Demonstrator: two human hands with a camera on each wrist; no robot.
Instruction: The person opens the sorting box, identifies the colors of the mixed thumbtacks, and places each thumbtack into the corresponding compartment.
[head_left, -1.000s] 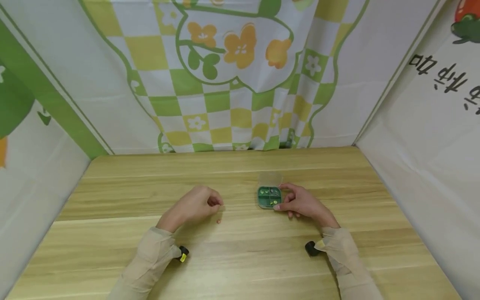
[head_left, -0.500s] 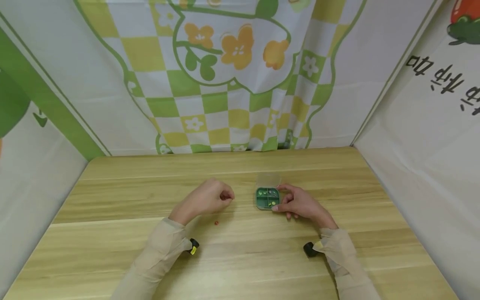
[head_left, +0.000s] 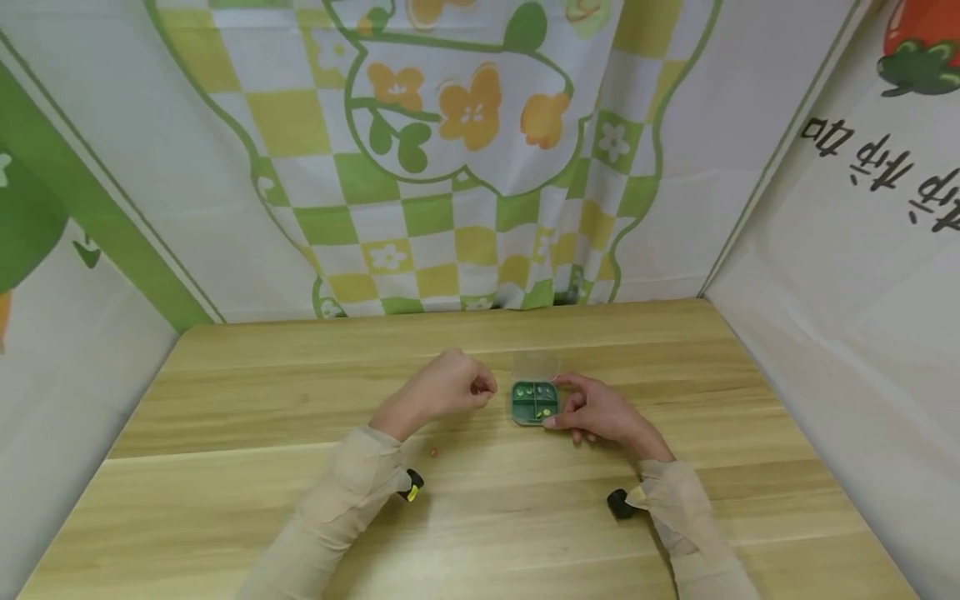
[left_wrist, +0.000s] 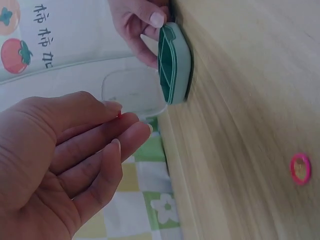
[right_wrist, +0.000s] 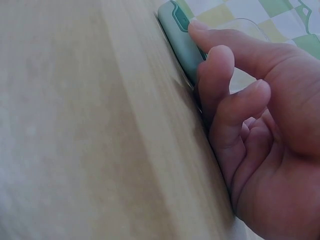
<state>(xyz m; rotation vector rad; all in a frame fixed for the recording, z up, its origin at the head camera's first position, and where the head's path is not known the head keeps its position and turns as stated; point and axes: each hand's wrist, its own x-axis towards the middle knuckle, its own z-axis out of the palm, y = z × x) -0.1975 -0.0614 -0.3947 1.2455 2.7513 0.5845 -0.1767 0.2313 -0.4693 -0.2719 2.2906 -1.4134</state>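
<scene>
In the head view my left hand (head_left: 450, 386) hovers just left of a small green pill box (head_left: 522, 422). Its thumb and forefinger pinch a tiny red piece (left_wrist: 119, 115), mostly hidden by the fingertips. My right hand (head_left: 603, 410) holds the box at its right side, with the thumb (right_wrist: 198, 26) on the front rim. The clear lid (left_wrist: 131, 90) stands raised at the back. Small yellow-green and greyish bits lie in three compartments; the front left one shows bare green. A small pinkish-red ring (left_wrist: 292, 170) lies on the table behind the left hand.
The wooden table (head_left: 525, 533) reaches back to a checked, flowered curtain (head_left: 457, 225). Pale cloth walls rise on the left and right (head_left: 840, 350). A black device (head_left: 620, 503) sits at the right wrist and another (head_left: 411, 484) at the left.
My left hand has moved right and slightly farther back, nearing the box and leaving the ring behind on the table. The right hand keeps its hold on the box.
</scene>
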